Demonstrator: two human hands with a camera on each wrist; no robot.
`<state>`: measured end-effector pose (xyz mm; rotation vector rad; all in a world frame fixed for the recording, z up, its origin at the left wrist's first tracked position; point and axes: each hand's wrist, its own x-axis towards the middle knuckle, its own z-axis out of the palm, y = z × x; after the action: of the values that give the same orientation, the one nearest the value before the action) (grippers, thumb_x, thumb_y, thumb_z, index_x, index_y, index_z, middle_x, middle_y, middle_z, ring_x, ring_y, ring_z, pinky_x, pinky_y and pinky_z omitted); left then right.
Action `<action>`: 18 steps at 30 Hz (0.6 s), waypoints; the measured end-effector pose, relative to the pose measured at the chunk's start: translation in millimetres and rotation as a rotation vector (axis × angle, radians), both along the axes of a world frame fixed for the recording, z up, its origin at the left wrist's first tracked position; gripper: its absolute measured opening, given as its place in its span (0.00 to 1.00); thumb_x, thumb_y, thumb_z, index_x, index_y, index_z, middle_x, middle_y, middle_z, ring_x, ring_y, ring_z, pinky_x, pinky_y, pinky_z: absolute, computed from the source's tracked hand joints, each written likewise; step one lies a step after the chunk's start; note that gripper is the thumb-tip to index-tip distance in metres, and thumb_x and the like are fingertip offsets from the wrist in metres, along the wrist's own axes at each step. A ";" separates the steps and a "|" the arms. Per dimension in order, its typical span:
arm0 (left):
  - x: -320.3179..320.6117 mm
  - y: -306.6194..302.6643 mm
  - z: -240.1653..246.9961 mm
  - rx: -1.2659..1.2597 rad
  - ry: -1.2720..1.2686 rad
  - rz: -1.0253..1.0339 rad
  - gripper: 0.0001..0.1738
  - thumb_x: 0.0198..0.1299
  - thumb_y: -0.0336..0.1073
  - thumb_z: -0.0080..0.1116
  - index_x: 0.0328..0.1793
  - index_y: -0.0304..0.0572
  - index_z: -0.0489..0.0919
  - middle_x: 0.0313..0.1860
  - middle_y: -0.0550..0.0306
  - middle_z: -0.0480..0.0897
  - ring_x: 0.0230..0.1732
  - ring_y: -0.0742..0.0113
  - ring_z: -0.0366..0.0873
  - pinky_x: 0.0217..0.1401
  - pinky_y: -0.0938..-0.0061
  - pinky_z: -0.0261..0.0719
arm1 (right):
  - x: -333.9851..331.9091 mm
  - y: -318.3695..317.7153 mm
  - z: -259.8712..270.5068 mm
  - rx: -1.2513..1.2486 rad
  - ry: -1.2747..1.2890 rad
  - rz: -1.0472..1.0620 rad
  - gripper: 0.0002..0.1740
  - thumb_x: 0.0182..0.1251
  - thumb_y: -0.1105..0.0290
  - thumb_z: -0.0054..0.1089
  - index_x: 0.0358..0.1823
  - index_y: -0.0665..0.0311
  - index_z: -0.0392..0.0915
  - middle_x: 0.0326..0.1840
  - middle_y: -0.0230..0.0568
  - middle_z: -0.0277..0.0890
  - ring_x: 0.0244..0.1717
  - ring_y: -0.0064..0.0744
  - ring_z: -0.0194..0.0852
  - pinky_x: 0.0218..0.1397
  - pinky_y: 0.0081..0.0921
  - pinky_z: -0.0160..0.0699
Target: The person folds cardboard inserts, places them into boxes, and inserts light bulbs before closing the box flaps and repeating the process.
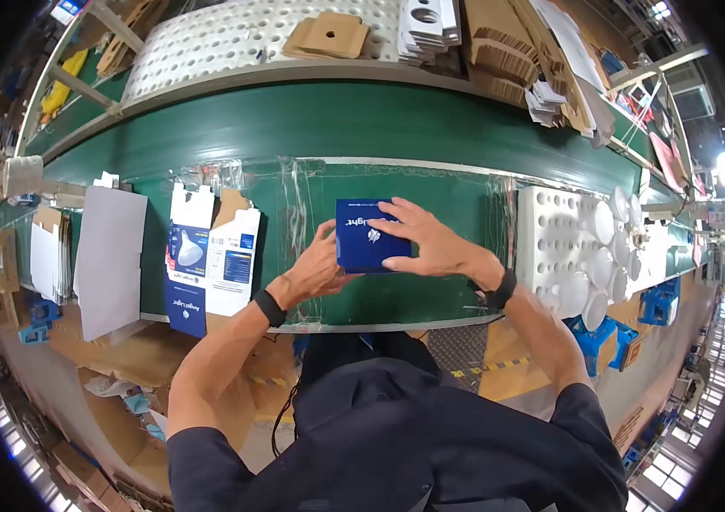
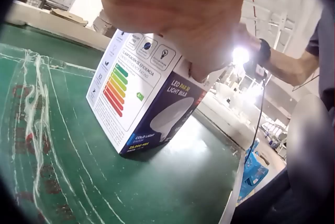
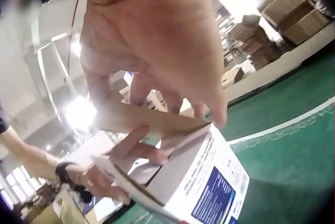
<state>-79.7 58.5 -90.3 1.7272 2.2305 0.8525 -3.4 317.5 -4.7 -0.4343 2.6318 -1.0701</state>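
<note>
A blue and white light bulb box (image 1: 361, 237) stands on the green work surface in front of the person, its blue panel facing up in the head view. The left hand (image 1: 320, 263) grips the box at its left side. Over the blue lid panel spreads the right hand (image 1: 431, 239), fingers on top and thumb near the front edge. In the right wrist view the lid is partly raised, showing its brown inner face (image 3: 152, 118), and a white flap (image 3: 180, 158) lies folded beneath. Left-hand fingers (image 3: 141, 150) reach over that flap. The box's inside is mostly hidden.
To the left lie flat printed cartons (image 1: 230, 256) and a white sheet stack (image 1: 111, 256). On the right, a white perforated tray (image 1: 542, 235) stands beside several white round bulbs (image 1: 576, 294). Behind runs a green belt (image 1: 337, 119), with brown cardboard pieces (image 1: 333, 36) on a shelf beyond it.
</note>
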 end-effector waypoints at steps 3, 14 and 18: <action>-1.4 -3.5 -2.8 -0.065 0.131 -0.046 0.35 0.57 0.43 0.72 0.73 0.56 0.76 0.71 0.51 0.77 0.75 0.51 0.69 0.79 0.46 0.58 | -0.3 -7.1 -6.6 0.079 -0.042 0.044 0.43 0.64 0.48 0.68 0.80 0.44 0.64 0.83 0.62 0.53 0.84 0.69 0.43 0.83 0.60 0.48; 21.0 -13.4 13.3 0.250 -0.130 0.281 0.36 0.48 0.27 0.75 0.68 0.44 0.79 0.72 0.48 0.76 0.73 0.45 0.72 0.76 0.54 0.71 | -3.9 -11.0 -26.5 0.060 0.336 0.188 0.26 0.67 0.57 0.67 0.66 0.51 0.81 0.71 0.44 0.76 0.76 0.50 0.66 0.80 0.61 0.54; 57.5 -17.3 2.7 0.378 -0.287 0.602 0.38 0.48 0.18 0.68 0.71 0.40 0.76 0.74 0.43 0.74 0.73 0.41 0.72 0.71 0.56 0.78 | 7.7 -20.6 -46.7 0.028 0.396 0.182 0.20 0.66 0.64 0.68 0.60 0.53 0.85 0.69 0.33 0.79 0.76 0.39 0.68 0.82 0.53 0.53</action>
<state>-22.1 41.2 -87.7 0.9328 2.5178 1.6174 4.3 296.9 -51.4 -0.9468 2.8626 -0.9697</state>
